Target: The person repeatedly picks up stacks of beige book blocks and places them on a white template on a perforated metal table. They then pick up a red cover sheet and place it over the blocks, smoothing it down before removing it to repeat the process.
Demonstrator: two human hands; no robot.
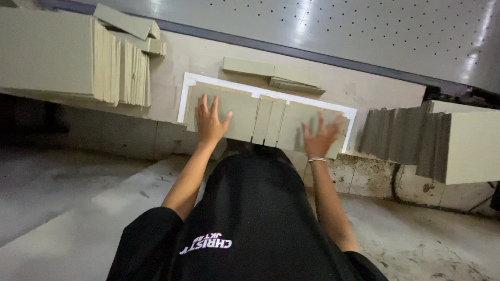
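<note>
Head view, looking down past a black shirt [250,224].

Perforated grey metal panel [364,31] fills the top of the frame, behind a pale surface [354,88].

Left stack [47,52]: large block of greenish-beige boards, some standing on edge at its right side, a few loose ones lying on top.

Right stack [432,140]: similar boards, fanned and standing on edge, in shadow.

White sheet [185,93] lies on the surface between the two stacks; greenish-beige cardboard pieces [245,114] lie flat on it, side by side: a wide piece left, two narrow strips [268,122] in the middle, a wide piece right.

Further back, a few loose strips [271,75] rest on the surface, apart from the sheet.

Left hand [210,120]: palm down, fingers [202,103] spread wide, pressed flat on the left wide piece. Nothing gripped.

Right hand [319,136]: fingers [337,124] spread wide, over the right wide piece; motion-blurred, so contact cannot be confirmed. Nothing gripped. Thin bracelet [316,160] at the wrist.

Concrete floor [62,208] below, ledge of stained blocks [364,177] under the surface edge.
</note>
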